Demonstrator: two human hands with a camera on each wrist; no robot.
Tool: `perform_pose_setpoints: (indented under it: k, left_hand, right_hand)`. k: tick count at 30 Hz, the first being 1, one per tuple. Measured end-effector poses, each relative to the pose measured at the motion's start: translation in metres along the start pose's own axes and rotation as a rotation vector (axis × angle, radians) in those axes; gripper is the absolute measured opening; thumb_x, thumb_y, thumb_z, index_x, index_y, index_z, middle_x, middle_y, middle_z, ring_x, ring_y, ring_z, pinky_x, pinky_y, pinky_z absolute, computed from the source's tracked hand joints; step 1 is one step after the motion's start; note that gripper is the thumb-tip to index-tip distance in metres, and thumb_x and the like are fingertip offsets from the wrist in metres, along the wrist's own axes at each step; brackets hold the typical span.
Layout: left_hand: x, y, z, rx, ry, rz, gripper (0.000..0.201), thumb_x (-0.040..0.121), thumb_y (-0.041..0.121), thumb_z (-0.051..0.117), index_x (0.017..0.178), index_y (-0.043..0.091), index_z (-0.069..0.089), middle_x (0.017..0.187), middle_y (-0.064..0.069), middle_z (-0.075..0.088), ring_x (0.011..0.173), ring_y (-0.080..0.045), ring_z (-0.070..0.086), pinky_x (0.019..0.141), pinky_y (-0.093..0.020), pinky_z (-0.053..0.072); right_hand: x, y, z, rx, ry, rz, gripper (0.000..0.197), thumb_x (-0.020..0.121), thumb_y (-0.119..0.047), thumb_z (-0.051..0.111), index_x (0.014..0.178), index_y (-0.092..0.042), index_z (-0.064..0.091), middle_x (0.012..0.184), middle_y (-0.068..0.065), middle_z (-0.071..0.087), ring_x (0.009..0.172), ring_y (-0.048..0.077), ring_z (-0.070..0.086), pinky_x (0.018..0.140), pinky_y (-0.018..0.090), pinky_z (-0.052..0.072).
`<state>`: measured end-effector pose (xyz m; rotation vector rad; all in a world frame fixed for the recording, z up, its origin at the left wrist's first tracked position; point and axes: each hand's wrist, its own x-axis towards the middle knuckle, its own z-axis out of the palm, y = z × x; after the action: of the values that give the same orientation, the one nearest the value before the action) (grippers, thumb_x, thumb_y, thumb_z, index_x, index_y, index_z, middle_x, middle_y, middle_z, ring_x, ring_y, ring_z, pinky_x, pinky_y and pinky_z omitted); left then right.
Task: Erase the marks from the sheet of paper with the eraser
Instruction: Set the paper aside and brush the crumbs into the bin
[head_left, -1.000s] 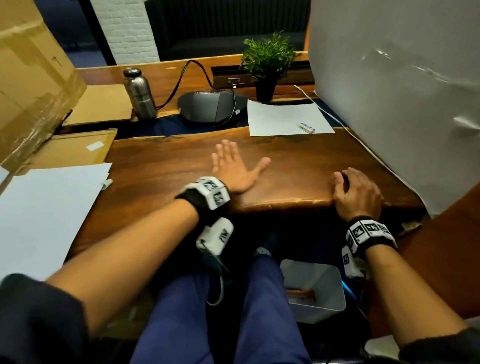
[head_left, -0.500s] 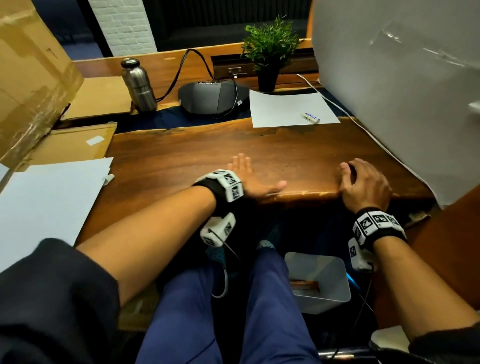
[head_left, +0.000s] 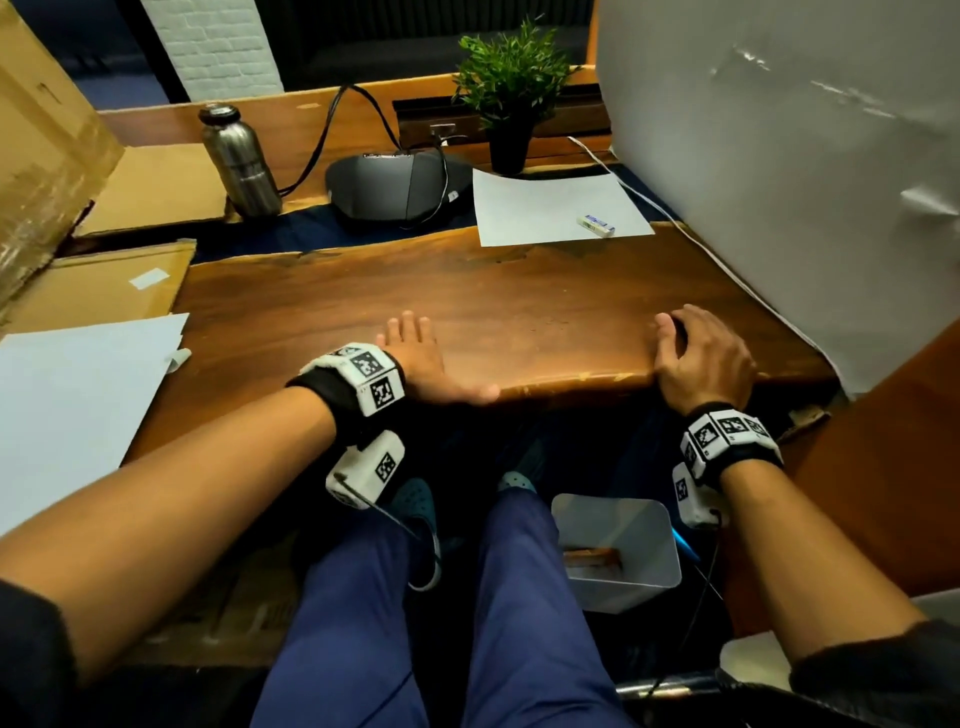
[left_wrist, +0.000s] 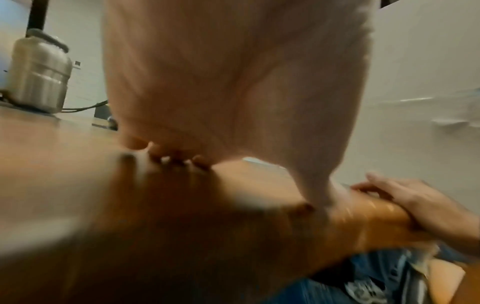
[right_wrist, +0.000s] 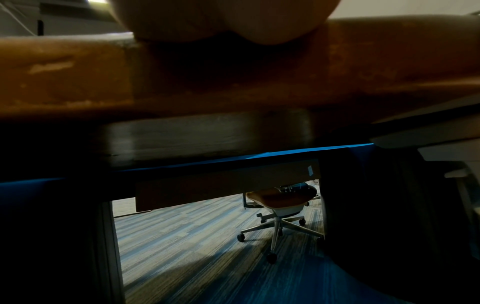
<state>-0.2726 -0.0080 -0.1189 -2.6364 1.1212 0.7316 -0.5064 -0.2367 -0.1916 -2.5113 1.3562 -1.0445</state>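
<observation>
A white sheet of paper (head_left: 545, 205) lies at the far side of the wooden table (head_left: 519, 296), in front of a potted plant. I make out no marks on it from here. A small white eraser (head_left: 596, 223) with a blue label rests on the sheet near its front right corner. My left hand (head_left: 415, 356) lies flat on the table at the front edge, fingers straight, holding nothing. My right hand (head_left: 698, 353) rests on the front edge further right, fingers relaxed, empty. Both hands are far from the sheet. The right wrist view shows only the heel of the hand (right_wrist: 221, 20) and the table edge (right_wrist: 233, 82).
Behind the sheet stand a potted plant (head_left: 511, 88), a black speakerphone (head_left: 395, 182) with cables and a steel bottle (head_left: 239, 161). Cardboard (head_left: 47, 156) and loose white sheets (head_left: 78, 395) fill the left. A large white board (head_left: 805, 182) leans at the right. A white bin (head_left: 618, 551) sits below.
My left hand has slid back across the table towards the front edge. The right hand has stayed on the edge. The head view has tipped slightly.
</observation>
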Motion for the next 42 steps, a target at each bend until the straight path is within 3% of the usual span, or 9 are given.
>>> perform_pose_setpoints:
  k: [4, 11, 15, 20, 27, 31, 35, 38, 42]
  left_hand:
    - [-0.003, 0.039, 0.017, 0.092, 0.069, 0.168, 0.167, 0.041, 0.091, 0.065, 0.146, 0.0, -0.028, 0.153, -0.021, -0.034, 0.142, -0.038, -0.028, 0.119, -0.051, -0.01]
    - [-0.004, 0.106, 0.006, -0.07, 0.081, 0.567, 0.147, 0.061, 0.078, 0.07, 0.149, 0.01, -0.027, 0.157, -0.008, -0.032, 0.146, -0.024, -0.024, 0.119, -0.044, -0.013]
    - [-0.01, 0.066, -0.018, -0.089, 0.18, 0.279, 0.143, 0.058, 0.09, 0.048, 0.15, 0.009, -0.024, 0.155, -0.014, -0.033, 0.144, -0.032, -0.026, 0.114, -0.05, -0.016]
    - [-0.002, -0.017, -0.004, -0.12, 0.059, -0.172, 0.14, 0.058, 0.1, 0.018, 0.152, 0.001, -0.014, 0.158, -0.023, -0.021, 0.146, -0.04, -0.018, 0.119, -0.052, -0.007]
    - [0.007, 0.021, 0.001, -0.027, 0.068, 0.145, 0.149, 0.043, 0.103, 0.005, 0.15, 0.002, -0.02, 0.155, -0.019, -0.029, 0.145, -0.034, -0.022, 0.119, -0.053, -0.006]
    - [0.007, 0.06, 0.002, 0.026, 0.038, 0.326, 0.132, 0.06, 0.096, 0.014, 0.151, 0.005, -0.019, 0.157, -0.014, -0.028, 0.147, -0.029, -0.02, 0.119, -0.048, -0.008]
    - [-0.006, 0.05, -0.016, -0.289, 0.004, 0.541, 0.101, 0.089, 0.068, 0.039, 0.154, 0.016, -0.018, 0.163, -0.005, -0.013, 0.151, -0.018, -0.002, 0.122, -0.038, 0.003]
    - [-0.004, 0.022, -0.034, -0.342, 0.101, 0.425, 0.115, 0.076, 0.074, 0.051, 0.155, 0.021, -0.013, 0.163, -0.001, -0.011, 0.15, -0.018, -0.002, 0.122, -0.042, 0.004]
    - [0.008, -0.006, -0.046, 0.018, 0.034, 0.272, 0.126, 0.062, 0.079, 0.057, 0.157, 0.018, 0.001, 0.165, -0.004, -0.002, 0.15, -0.025, 0.006, 0.122, -0.04, 0.01]
  right_hand:
    - [0.0, -0.003, -0.002, -0.003, -0.017, 0.013, 0.058, 0.097, -0.054, 0.032, 0.119, -0.014, 0.068, 0.128, 0.007, 0.066, 0.12, 0.026, 0.059, 0.104, 0.041, 0.043]
    - [0.0, -0.002, -0.003, 0.006, -0.004, 0.005, 0.058, 0.097, -0.054, 0.03, 0.117, -0.014, 0.068, 0.126, 0.007, 0.067, 0.118, 0.026, 0.06, 0.102, 0.04, 0.045]
    - [0.0, -0.001, -0.001, 0.009, 0.01, -0.01, 0.056, 0.098, -0.053, 0.032, 0.115, -0.014, 0.069, 0.122, 0.006, 0.068, 0.114, 0.026, 0.062, 0.099, 0.039, 0.046]
    - [0.0, -0.001, 0.0, 0.014, 0.022, -0.004, 0.053, 0.099, -0.052, 0.036, 0.116, -0.014, 0.068, 0.123, 0.008, 0.067, 0.115, 0.028, 0.061, 0.099, 0.04, 0.045]
    - [0.001, -0.001, 0.0, 0.013, 0.026, -0.012, 0.053, 0.098, -0.051, 0.036, 0.114, -0.013, 0.068, 0.125, 0.008, 0.067, 0.117, 0.028, 0.06, 0.101, 0.038, 0.043]
    - [0.0, -0.001, -0.002, -0.005, 0.014, -0.013, 0.054, 0.099, -0.052, 0.034, 0.117, -0.013, 0.067, 0.126, 0.008, 0.066, 0.117, 0.027, 0.06, 0.101, 0.039, 0.044]
    - [0.001, 0.0, -0.002, 0.012, 0.006, -0.022, 0.056, 0.098, -0.054, 0.033, 0.117, -0.014, 0.067, 0.126, 0.007, 0.066, 0.118, 0.026, 0.06, 0.102, 0.039, 0.043]
    - [0.0, 0.003, -0.001, 0.043, -0.037, -0.032, 0.057, 0.097, -0.056, 0.036, 0.12, -0.014, 0.065, 0.13, 0.007, 0.064, 0.122, 0.025, 0.057, 0.105, 0.04, 0.042]
    - [-0.025, -0.007, -0.013, 0.321, 0.113, -0.184, 0.036, 0.096, -0.039, 0.057, 0.109, -0.008, 0.068, 0.114, 0.01, 0.067, 0.107, 0.026, 0.058, 0.093, 0.028, 0.042]
